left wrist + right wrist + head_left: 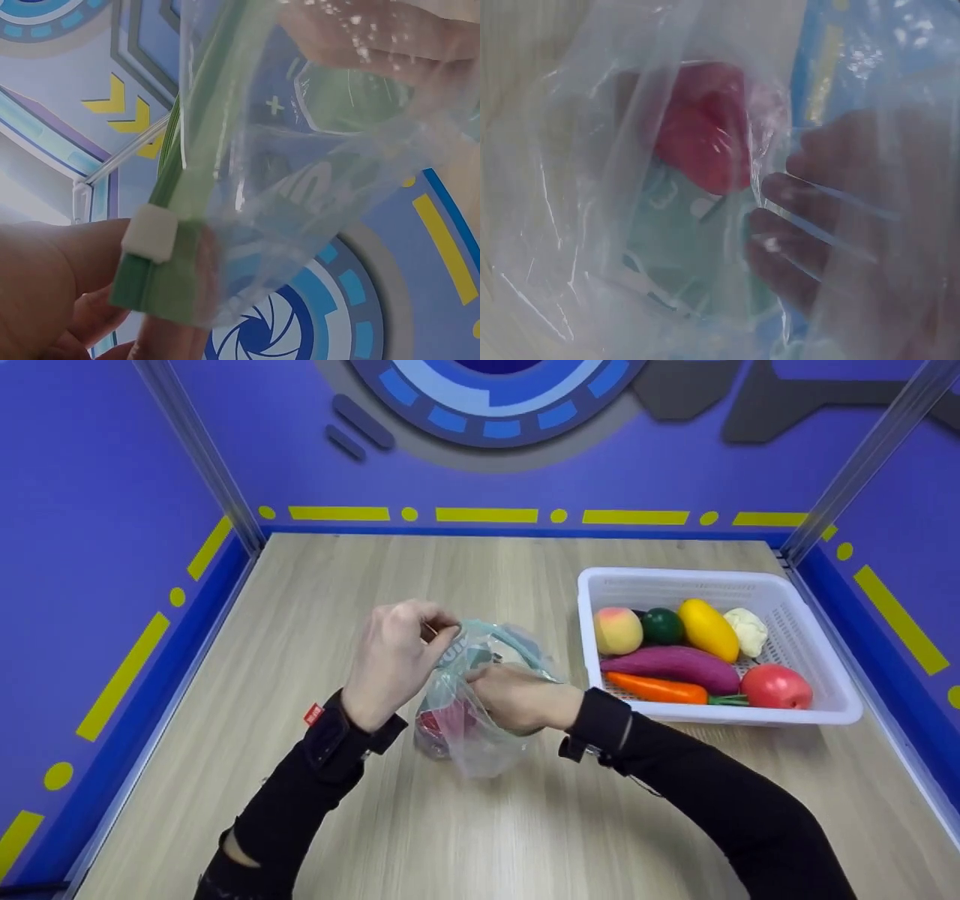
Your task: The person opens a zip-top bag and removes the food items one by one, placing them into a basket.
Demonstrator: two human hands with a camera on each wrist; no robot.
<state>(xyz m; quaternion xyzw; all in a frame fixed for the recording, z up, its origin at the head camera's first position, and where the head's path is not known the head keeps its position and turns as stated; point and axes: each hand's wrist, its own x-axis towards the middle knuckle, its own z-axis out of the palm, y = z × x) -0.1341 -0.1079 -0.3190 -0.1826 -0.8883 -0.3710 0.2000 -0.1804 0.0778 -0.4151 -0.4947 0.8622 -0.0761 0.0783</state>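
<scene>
A clear zip bag with a green zip strip and a white slider stands on the table. My left hand pinches the strip's end by the slider, at the bag's upper left. Down in the bag's mouth is my right hand. Through the plastic, the right wrist view shows its fingers loosely extended, with nothing seen between them. A red thing lies in the bag, apart from those fingers; film blurs its kind.
To the right stands a white plastic basket. It holds a peach, a purple eggplant, a carrot, a yellow mango-like fruit, a cauliflower, a dark green vegetable and a round red fruit. Blue panels enclose the table.
</scene>
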